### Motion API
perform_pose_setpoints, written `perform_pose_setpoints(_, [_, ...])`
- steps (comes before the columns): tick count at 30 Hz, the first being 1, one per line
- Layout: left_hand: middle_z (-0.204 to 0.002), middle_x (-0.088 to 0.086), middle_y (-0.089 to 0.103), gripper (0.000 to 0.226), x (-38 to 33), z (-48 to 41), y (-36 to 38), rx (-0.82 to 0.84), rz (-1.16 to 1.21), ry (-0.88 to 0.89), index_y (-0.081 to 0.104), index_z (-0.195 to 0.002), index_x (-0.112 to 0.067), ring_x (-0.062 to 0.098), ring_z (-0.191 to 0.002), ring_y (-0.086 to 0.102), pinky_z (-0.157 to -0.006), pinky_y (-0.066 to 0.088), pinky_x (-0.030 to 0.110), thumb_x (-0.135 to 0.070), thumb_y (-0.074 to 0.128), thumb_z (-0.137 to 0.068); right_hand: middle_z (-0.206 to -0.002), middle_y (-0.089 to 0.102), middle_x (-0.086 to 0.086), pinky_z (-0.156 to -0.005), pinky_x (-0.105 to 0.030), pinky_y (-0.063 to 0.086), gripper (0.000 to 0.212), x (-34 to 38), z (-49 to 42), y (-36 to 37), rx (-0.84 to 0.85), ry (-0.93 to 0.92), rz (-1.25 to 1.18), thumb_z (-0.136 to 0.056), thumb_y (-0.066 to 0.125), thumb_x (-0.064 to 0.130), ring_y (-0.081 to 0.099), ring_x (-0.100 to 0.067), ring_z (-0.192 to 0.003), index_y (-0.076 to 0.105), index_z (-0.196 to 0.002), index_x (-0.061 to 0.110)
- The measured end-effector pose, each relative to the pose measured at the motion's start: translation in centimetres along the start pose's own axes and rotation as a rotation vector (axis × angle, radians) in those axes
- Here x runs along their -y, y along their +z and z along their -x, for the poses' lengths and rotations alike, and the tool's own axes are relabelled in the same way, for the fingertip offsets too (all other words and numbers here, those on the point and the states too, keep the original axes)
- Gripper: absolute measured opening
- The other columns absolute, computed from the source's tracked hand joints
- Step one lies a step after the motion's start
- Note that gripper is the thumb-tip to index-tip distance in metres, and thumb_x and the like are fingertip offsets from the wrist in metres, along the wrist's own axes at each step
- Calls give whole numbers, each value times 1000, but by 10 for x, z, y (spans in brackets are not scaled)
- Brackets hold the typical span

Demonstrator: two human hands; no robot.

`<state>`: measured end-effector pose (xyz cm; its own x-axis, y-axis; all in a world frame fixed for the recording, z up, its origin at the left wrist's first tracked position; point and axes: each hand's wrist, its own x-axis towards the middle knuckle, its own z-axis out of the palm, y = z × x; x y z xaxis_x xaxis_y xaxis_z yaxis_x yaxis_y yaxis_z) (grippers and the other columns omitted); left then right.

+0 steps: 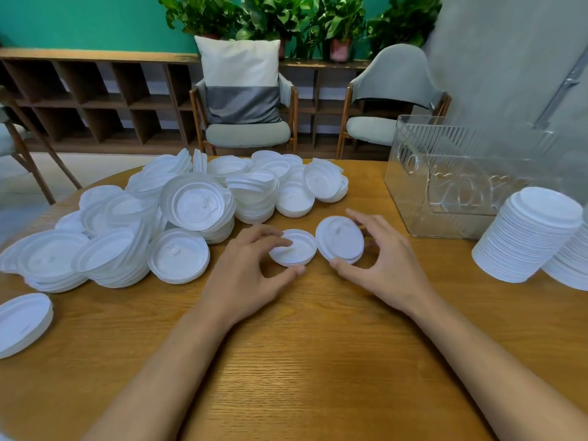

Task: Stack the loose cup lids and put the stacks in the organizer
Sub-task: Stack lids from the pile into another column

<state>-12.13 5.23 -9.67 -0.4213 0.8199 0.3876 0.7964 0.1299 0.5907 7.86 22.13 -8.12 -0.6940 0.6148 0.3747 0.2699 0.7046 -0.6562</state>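
Observation:
My left hand (251, 275) grips a white cup lid (294, 248) between curled fingers and thumb, just above the wooden table. My right hand (385, 262) holds a second white lid (340, 240), tilted toward me, its edge nearly touching the first lid. A big heap of loose white lids (178, 218) covers the table's left and far middle. A clear ribbed organizer (445, 173) stands at the far right. Two tall stacks of lids (528, 237) lean on the table to the right of it, outside the organizer.
A short pile of lids (22, 323) lies at the table's left edge. Bare wood table (302, 361) spreads in front of my arms. Behind the table stand two chairs (248, 122), a wooden shelf and potted plants.

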Motion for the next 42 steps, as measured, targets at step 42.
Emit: perform_pose_setpoints(42, [-123, -24, 69, 58, -29, -6, 16, 80, 220, -84, 68, -133, -33, -9, -118, 59, -100, 49, 21, -44, 88, -79, -140, 58, 22, -113, -30, 44, 93, -5, 7, 10, 203, -32, 6, -73, 88, 58, 52, 3, -131, 48, -154, 37])
